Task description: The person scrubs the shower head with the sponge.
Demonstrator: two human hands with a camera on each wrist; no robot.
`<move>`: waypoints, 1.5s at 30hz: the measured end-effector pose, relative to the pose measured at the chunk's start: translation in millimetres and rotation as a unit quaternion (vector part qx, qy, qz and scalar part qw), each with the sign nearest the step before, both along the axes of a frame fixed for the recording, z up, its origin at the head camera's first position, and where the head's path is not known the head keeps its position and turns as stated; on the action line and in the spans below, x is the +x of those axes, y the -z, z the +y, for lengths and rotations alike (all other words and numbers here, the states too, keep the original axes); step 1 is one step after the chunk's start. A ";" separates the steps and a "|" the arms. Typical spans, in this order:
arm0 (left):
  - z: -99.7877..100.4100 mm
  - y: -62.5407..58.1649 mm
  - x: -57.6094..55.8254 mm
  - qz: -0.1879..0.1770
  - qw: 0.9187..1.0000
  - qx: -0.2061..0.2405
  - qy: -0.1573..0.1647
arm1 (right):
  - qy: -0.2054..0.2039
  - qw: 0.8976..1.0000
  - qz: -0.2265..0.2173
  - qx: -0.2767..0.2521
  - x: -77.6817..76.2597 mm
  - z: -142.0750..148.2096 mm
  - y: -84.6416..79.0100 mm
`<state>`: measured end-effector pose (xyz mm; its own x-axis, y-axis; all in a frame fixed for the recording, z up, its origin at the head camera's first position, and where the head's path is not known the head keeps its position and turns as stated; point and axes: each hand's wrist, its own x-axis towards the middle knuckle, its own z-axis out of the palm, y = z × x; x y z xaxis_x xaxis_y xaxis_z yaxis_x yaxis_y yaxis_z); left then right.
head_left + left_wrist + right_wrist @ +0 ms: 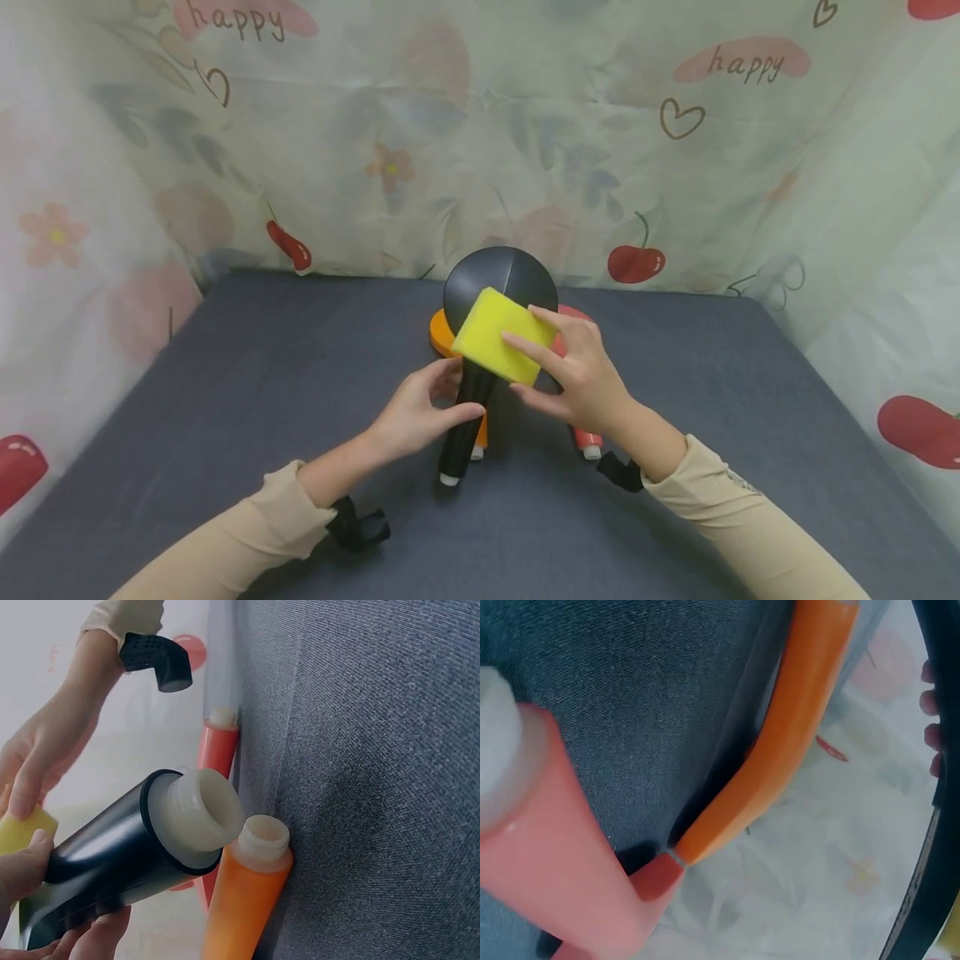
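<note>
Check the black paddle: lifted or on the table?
Lifted: the left hand grips its handle, and the left wrist view shows its white end off the table.

Soft light fills the head view, palest on the white printed fabric curtain (885, 250) around the dark grey cloth-covered table (300, 383). Both wrist views look dimmer, bluish, with shadows on the table; the left one shows sheen along the glossy black cylindrical handle (112, 851) above it.
</note>
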<state>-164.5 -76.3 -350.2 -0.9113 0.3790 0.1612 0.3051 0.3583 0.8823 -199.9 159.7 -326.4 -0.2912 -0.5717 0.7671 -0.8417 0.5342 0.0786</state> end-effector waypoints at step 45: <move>0.0 5.9 0.8 -0.002 1.000 -0.012 -0.001 | 0.119 0.971 -0.141 -0.153 -19.7 15.2 -11.7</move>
<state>-163.7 -76.3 -356.2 -0.9128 0.3804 0.1487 0.3011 0.3805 0.8744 -219.6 174.9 -314.7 -0.6104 -0.2194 0.7611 -0.6559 0.6787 -0.3304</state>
